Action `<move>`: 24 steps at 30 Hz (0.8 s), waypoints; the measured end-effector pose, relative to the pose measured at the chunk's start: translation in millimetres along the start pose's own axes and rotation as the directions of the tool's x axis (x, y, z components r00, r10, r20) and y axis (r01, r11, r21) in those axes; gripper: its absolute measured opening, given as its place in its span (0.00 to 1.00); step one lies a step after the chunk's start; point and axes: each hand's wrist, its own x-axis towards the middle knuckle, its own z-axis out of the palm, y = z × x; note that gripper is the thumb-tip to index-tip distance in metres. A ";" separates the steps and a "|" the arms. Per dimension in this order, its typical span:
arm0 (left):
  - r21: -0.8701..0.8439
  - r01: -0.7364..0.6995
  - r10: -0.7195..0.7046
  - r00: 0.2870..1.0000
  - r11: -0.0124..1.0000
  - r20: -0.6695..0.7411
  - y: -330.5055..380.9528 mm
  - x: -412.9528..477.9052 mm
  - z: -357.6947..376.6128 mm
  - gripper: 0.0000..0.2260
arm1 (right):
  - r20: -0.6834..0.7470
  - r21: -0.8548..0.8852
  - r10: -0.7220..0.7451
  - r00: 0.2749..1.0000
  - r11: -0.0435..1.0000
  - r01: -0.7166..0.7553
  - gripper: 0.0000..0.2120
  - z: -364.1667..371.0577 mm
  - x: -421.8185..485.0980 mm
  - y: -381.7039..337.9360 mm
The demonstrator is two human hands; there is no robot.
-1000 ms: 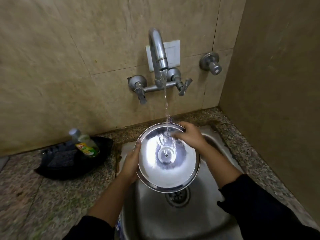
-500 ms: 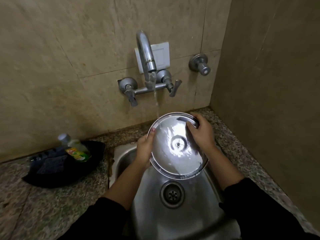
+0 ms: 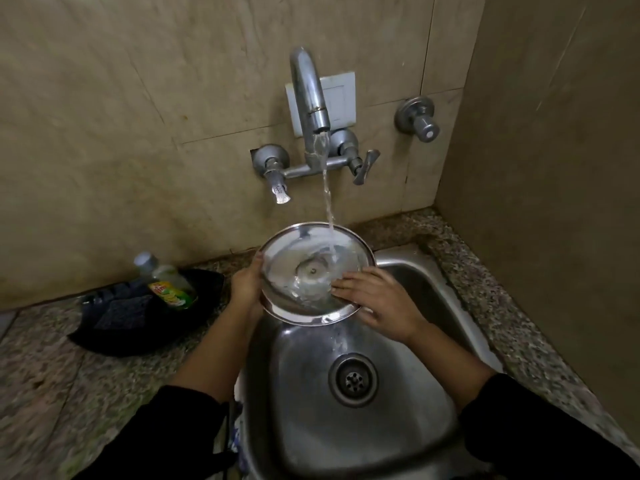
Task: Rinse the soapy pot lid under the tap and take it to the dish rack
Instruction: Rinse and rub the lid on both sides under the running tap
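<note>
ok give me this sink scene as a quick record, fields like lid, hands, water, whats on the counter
lid: steel pot lid, inner side up, held over the sink
left hand: left hand grips the lid's left rim
right hand: right hand lies flat, fingers on the lid's inner face
water: tap running; stream lands on the lid and spills off its near edge
drain: drain open, uncovered
counter: black tray left of the sink, holding a soap bottle
dish rack: not in view

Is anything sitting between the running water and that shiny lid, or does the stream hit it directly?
Nothing visible blocks it. The tap's stream lands straight on the round steel pot lid; the left hand grips its edge, the right hand lies flat beside the flow.
</note>
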 end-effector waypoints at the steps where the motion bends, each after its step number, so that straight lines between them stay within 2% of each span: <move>1: 0.015 0.086 -0.087 0.996 0.996 0.007 0.0 -2.6 -2.2 0.09 | -0.048 0.036 0.015 0.999 0.999 -0.013 0.16 -3.9 4.9 -1.9; 3: 0.039 0.250 -0.252 0.965 0.967 0.066 0.4 -5.6 -7.2 0.11 | -0.108 0.174 0.105 0.989 0.981 -0.085 0.09 -15.9 17.4 -10.3; 5: 0.052 0.329 -0.332 0.936 0.943 0.118 -0.4 -12.9 -7.0 0.18 | -0.115 0.378 0.281 0.953 0.899 -0.220 0.12 -25.4 29.5 -18.2; 8: 0.125 0.312 -0.333 0.916 0.942 0.224 -8.1 -24.7 -1.9 0.29 | -0.029 0.538 0.614 0.789 0.675 -0.505 0.12 -24.7 42.9 -17.3; 10: 0.088 0.241 -0.256 0.933 0.967 0.254 -13.9 -22.6 -0.9 0.31 | 0.070 0.646 0.747 0.661 0.471 -0.601 0.08 -20.5 50.8 -13.3; 13: -0.176 0.146 -0.103 0.967 0.974 0.234 -16.5 -20.4 -7.1 0.28 | 0.178 0.787 0.848 0.498 0.181 -0.590 0.12 -19.2 65.0 -12.2; 15: -0.285 0.108 -0.033 0.966 0.952 0.256 -19.7 -23.2 -14.4 0.24 | 0.251 0.835 0.885 0.392 0.007 -0.550 0.11 -17.9 74.2 -11.1; 17: -0.353 0.081 0.032 0.952 0.932 0.304 -22.4 -25.4 -21.0 0.21 | 0.325 0.862 0.892 0.314 -0.142 -0.487 0.09 -14.9 83.1 -10.4; 20: -0.404 0.084 0.036 0.959 0.911 0.281 -17.0 -22.6 -23.5 0.19 | 0.386 0.864 0.893 0.230 -0.263 -0.430 0.08 -10.2 93.2 -7.8; 24: -0.344 0.027 0.046 0.978 0.939 0.203 -10.0 -19.4 -8.4 0.14 | 0.448 0.850 0.879 0.161 -0.364 -0.381 0.08 -5.6 86.8 2.1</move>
